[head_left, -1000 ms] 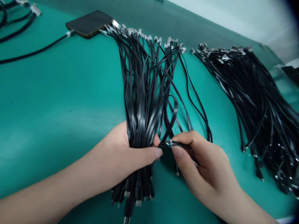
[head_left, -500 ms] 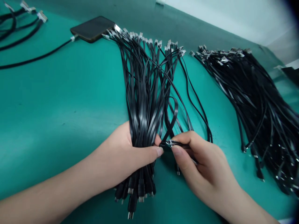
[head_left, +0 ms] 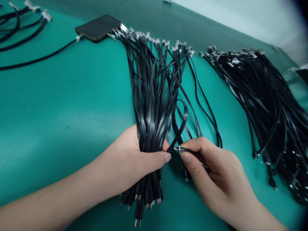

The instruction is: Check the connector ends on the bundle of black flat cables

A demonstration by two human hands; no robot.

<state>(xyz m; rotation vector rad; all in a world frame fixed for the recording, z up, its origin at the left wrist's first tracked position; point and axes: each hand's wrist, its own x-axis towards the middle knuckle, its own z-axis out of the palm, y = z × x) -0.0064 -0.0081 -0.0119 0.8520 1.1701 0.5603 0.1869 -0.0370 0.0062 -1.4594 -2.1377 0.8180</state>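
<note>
My left hand [head_left: 130, 154] is wrapped round a thick bundle of flat black USB cables [head_left: 150, 109], its thumb across the front. Small metal-tipped plugs [head_left: 139, 211] hang below that fist. Between the left thumb and a fingertip, one cable's black end [head_left: 171, 149] sticks out to the right, with its cord looping up behind. My right hand [head_left: 216, 173] is closed on a slim shiny metal tool that looks like tweezers [head_left: 179, 149]. The tool's tip meets that cable end; the fingers hide most of its length.
A dark phone [head_left: 98, 28] lies at the back with a cable [head_left: 43, 62] plugged in. Another large pile of black cables [head_left: 269, 106] covers the right side. Thicker cables [head_left: 18, 24] curl at the back left. The table mat [head_left: 60, 102] is green.
The whole view has shifted slightly, so everything appears a little farther right. Both hands keep their grips, and the metal tool stays at the cable end.
</note>
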